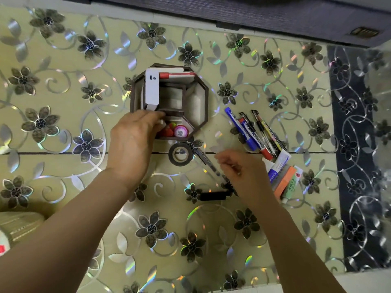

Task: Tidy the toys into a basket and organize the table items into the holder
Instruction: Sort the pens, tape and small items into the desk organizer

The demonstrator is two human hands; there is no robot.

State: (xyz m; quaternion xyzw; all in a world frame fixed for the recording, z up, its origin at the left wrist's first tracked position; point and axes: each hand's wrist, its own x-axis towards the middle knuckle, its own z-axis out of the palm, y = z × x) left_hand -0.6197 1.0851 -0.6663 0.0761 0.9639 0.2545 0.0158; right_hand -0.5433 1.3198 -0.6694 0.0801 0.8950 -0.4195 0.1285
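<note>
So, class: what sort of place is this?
Probably a home table or desk being tidied: a floral table cover, an octagonal desk organizer, and loose pens beside tape.

- The tabletop (63, 127) wears a yellow-green cover printed with dark flowers and shiny silver swirls that throw rainbow glints.
- A thin dark seam (53, 153) runs across it from left to right.
- A dark blue patterned band (351, 144) lines its right side.
- A dark woven surface (232, 11) lies beyond the far edge.
- Light is bright and even.
</note>
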